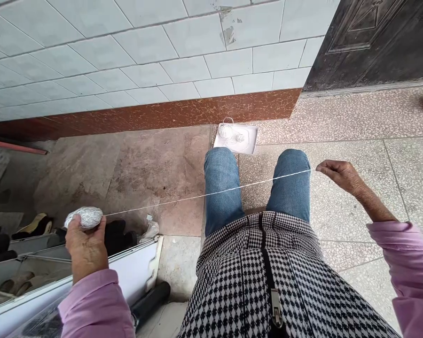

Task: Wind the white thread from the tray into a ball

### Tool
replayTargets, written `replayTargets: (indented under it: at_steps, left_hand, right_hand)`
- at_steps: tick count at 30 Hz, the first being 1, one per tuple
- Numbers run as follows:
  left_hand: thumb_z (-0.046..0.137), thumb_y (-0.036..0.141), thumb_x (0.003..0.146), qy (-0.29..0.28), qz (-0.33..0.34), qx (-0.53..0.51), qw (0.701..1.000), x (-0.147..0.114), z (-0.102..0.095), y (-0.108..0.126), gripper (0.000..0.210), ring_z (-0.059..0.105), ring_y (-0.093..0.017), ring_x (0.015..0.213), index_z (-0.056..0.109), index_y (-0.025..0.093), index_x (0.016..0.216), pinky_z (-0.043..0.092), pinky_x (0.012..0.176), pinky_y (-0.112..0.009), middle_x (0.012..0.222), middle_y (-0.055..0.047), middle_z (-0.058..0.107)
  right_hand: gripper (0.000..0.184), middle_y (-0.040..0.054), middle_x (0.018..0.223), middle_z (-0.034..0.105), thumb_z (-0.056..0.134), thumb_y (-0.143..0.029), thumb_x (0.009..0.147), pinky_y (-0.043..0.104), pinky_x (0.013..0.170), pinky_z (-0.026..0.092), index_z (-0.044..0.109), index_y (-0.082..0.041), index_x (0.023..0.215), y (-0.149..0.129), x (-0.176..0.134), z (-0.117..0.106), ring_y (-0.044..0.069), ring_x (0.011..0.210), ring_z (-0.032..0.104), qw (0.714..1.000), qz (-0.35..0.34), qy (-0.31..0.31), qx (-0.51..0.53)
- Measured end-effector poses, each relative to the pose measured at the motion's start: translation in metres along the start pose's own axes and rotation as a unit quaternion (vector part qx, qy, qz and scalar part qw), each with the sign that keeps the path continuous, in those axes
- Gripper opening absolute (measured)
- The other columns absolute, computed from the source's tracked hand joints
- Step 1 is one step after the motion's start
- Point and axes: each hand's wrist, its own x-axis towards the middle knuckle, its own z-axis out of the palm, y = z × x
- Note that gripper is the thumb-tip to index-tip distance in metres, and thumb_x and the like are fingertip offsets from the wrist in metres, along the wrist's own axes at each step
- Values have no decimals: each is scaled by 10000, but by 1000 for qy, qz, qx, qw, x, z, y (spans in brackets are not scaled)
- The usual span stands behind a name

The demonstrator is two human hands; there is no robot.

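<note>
White strand, between hands, ball in left

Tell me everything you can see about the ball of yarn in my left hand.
The ball of yarn is white and rounded, wound from many thin strands with a slight sheen. Your left hand grips its near side, held out to your left. One strand runs nearly straight from it to your right hand.
</note>
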Motion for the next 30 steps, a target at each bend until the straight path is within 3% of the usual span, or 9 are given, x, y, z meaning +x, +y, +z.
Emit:
replayTargets:
  at_steps: [2, 5, 10, 14, 19, 22, 24, 27, 30]
  left_hand:
    - [817, 477, 478, 37, -2, -4, 999, -9, 8, 7, 585, 570, -283, 997, 398, 261, 825, 464, 1103, -711, 875, 21, 539]
    - [823, 414, 496, 14, -15, -17, 1000, -27, 26, 26, 501, 616, -324, 1206, 455, 260, 799, 395, 1220, -730, 948, 32, 659]
    - [837, 390, 538, -49, -8, -44, 998, -65, 70, 66, 405, 650, -324, 1316, 563, 268, 811, 396, 1280, -693, 971, 59, 774]
    - [860, 401, 583, -130, 20, -79, 988, -93, 105, 89, 373, 678, -329, 1287, 616, 269, 832, 411, 1279, -689, 1034, 53, 802]
    - [942, 497, 598, -278, -21, -107, 954, -150, 145, 102, 441, 723, -377, 1212, 757, 253, 916, 578, 1133, -589, 1136, -63, 819]
    - [994, 451, 542, -440, -35, -89, 893, -200, 179, 100, 610, 770, -356, 1096, 825, 200, 1073, 661, 924, -436, 1182, -153, 813]
    - [974, 448, 578, -563, -29, -66, 823, -234, 208, 96, 714, 777, -347, 1081, 821, 203, 1231, 662, 870, -417, 1307, -167, 785]
    - [972, 353, 643, -679, 46, -37, 732, -277, 259, 84, 663, 593, -401, 1464, 803, 245, 1276, 495, 1209, -536, 1572, -148, 642]
    - [993, 259, 624, -731, 133, 11, 670, -303, 301, 67, 670, 439, -414, 1594, 788, 239, 1261, 330, 1314, -613, 1706, -159, 491]
  right_hand:
    - [378, 71, 730, 741, 634, -544, 966, 346, 686, 484, 779, -213, 855, 5, 6, 9, 213, 647, 642, 998, 10, 30, -53]
    - [235, 114, 889, 806, 636, -381, 933, 372, 747, 532, 795, -211, 899, 11, 15, 21, 248, 737, 704, 995, 19, 28, -91]
    - [375, 175, 1217, 797, 547, -179, 881, 450, 859, 603, 815, -167, 1142, 10, 12, 35, 255, 804, 736, 993, 0, 55, -107]
    - [412, 175, 1299, 772, 506, -216, 971, 465, 884, 635, 772, -167, 1282, -12, -2, 51, 278, 940, 766, 989, -44, 137, -43]
    - [336, 163, 1307, 773, 518, -221, 992, 563, 1111, 560, 789, -198, 1189, -31, -2, 78, 337, 1259, 697, 986, -128, 98, -33]
    - [258, 177, 1164, 790, 544, -243, 993, 558, 1090, 563, 792, -192, 1042, -31, 6, 85, 340, 1147, 713, 987, -117, 96, -45]
    - [242, 170, 1079, 792, 557, -277, 1007, 524, 1026, 591, 780, -196, 960, -33, 8, 85, 327, 1081, 723, 988, -114, 98, -31]
    - [249, 144, 1069, 807, 575, -322, 1019, 441, 888, 625, 779, -198, 952, -44, 2, 81, 290, 1006, 751, 989, -117, 93, 18]
    - [250, 107, 1038, 823, 594, -351, 1034, 370, 790, 619, 794, -203, 1009, -64, -12, 77, 248, 919, 774, 988, -114, 79, 68]
